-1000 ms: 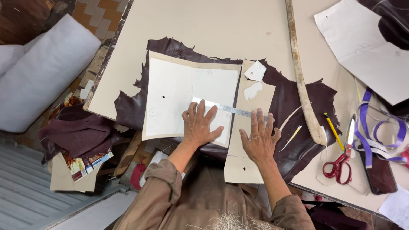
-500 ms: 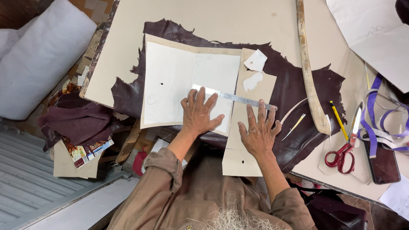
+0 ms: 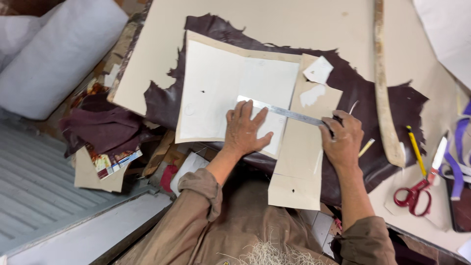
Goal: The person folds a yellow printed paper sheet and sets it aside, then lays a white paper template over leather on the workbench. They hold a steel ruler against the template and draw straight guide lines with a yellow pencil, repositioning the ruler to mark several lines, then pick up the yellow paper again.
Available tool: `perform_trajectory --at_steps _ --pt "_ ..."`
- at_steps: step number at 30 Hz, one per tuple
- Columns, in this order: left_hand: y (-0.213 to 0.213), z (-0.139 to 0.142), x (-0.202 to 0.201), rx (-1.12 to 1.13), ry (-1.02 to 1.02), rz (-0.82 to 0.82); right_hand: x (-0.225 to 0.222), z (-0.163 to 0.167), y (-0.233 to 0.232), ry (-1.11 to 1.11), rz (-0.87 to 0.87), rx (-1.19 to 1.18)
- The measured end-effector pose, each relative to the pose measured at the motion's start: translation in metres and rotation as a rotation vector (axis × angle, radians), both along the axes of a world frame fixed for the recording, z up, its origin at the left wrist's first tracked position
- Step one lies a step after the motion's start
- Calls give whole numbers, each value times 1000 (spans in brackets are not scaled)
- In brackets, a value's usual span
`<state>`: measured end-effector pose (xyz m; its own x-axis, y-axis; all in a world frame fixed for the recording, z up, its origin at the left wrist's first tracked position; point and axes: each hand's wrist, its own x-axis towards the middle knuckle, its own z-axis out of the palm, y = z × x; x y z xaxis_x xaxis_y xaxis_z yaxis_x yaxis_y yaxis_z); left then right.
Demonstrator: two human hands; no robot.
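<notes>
A dark maroon leather hide (image 3: pixel 392 108) lies spread on the beige table (image 3: pixel 294 24). On it rest a large white paper pattern (image 3: pixel 221 88) and a tan cardboard pattern (image 3: pixel 299 162). A thin metal ruler (image 3: pixel 289 114) lies across both. My left hand (image 3: pixel 245 131) presses flat on the white pattern, fingers spread, fingertips at the ruler's left end. My right hand (image 3: pixel 343 140) is curled at the ruler's right end around a small dark tool (image 3: pixel 335 121), most of which is hidden in the fist.
A long wooden strip (image 3: pixel 382 83) lies right of the hide. A yellow pencil (image 3: pixel 416 149), red scissors (image 3: pixel 412 196) and purple ribbon (image 3: pixel 458 157) sit at the right edge. Folded maroon leather scraps (image 3: pixel 103 127) and a white foam roll (image 3: pixel 59 54) are off the table's left side.
My right hand has lifted from lying flat on the cardboard pattern and closed at the ruler's right end. My left hand stays flat by the ruler. The view has shifted closer.
</notes>
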<state>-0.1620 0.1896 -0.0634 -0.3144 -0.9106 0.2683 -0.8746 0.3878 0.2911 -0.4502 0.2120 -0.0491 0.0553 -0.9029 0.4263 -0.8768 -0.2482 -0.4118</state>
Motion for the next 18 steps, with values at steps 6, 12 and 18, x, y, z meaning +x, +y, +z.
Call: perform_trajectory --at_steps 6,12,18 --pt "7 -6 3 -17 53 25 6 -2 3 -36 -20 37" --pt "7 -6 1 -67 60 24 2 13 -21 176 -56 376" --pt "6 0 0 -74 41 44 9 24 -41 319 -50 564"
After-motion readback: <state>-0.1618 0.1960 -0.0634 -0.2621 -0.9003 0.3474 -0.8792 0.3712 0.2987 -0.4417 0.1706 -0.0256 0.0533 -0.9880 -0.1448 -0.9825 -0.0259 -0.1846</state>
